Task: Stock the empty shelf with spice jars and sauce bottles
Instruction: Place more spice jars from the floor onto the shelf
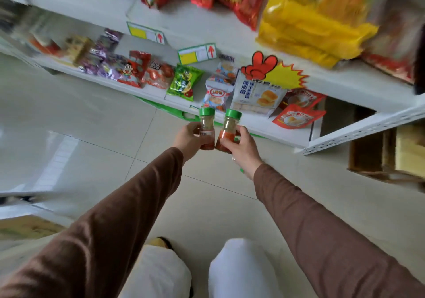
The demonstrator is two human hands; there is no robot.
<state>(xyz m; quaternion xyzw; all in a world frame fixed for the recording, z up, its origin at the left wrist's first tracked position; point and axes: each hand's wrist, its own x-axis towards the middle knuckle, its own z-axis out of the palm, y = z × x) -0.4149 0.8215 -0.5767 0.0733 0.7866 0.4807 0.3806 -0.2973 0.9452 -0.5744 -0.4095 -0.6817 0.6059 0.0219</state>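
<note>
spice jars: 2, green caps | left hand (187, 137) grips left jar (206, 128); right hand (241, 148) grips right jar (227, 133)

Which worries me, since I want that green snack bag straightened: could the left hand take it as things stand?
Probably not yet. The left hand already grips a green-capped spice jar, so its fingers are occupied. The green snack bag lies unobstructed at the shelf's front edge, beyond the hand; it would need to put the jar down first.

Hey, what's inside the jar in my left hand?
The jar in the left hand shows pale greenish-tan powder under its green cap; fingers and a label cover the lower part.
</note>
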